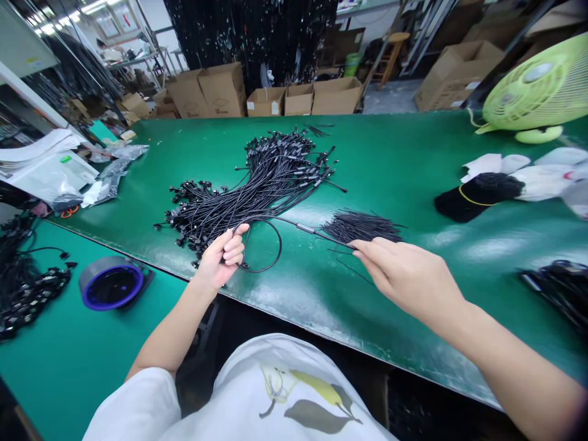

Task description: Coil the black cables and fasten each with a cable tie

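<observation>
Between my hands runs a thin black cable [271, 269] with a loop hanging near the left one and a small grey sleeve along its length. My left hand [225, 257] is closed around the looped part. With its fingers pinched, my right hand [395, 269] grips the stretch beyond the sleeve. Just behind my right fingers lies a bunch of short black ties [361, 225], a few strands loose at its side. A large pile of black cables [257, 190] with connectors at their ends is spread beyond my left hand.
A green table [399, 165] bears it all. To the right are a yellow-green fan [537, 86], a black bundle with a yellow band [473, 197] and more dark cables [558, 294]. A purple-rimmed tape roll [113, 283] sits left; cardboard boxes [337, 96] stand behind.
</observation>
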Action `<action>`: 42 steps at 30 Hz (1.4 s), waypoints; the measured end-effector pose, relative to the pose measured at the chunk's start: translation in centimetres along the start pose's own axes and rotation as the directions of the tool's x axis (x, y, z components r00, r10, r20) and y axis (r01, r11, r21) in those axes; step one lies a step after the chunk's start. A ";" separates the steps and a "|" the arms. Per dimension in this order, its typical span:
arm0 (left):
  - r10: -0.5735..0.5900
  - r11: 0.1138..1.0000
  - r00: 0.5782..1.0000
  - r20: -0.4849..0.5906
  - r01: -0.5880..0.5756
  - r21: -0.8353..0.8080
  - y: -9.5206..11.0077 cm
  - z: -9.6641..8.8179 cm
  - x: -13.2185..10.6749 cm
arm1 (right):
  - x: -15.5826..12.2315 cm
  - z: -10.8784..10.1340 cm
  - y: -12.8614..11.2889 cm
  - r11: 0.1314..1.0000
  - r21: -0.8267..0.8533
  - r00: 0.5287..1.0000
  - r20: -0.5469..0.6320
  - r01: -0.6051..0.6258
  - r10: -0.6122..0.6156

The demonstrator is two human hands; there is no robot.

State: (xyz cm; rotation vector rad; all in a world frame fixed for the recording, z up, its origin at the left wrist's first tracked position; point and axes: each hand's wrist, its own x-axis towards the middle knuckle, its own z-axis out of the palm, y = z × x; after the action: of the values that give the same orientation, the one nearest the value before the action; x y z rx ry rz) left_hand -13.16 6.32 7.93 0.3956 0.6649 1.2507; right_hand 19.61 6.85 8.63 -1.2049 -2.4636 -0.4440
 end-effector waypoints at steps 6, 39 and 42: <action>0.060 0.998 0.995 0.075 -0.060 -0.005 -0.2 1.1 -0.3 | 0.5 0.8 -1.9 0.991 -0.081 0.980 0.180 0.104 -0.088; 0.020 0.924 0.992 0.126 -0.067 0.378 -7.7 2.6 0.3 | 4.0 6.6 -8.3 -0.586 0.737 0.774 0.571 -0.336 0.274; 0.013 0.898 0.989 0.145 -0.075 0.433 -8.6 2.0 -0.1 | 4.3 6.0 -8.6 -0.647 0.729 0.756 0.549 -0.226 0.355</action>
State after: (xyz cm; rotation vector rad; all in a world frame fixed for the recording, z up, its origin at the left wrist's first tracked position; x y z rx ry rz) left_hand -5.55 3.92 4.21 0.8688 0.8223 1.0980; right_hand 9.21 7.31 4.21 -0.7751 -0.8193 1.7055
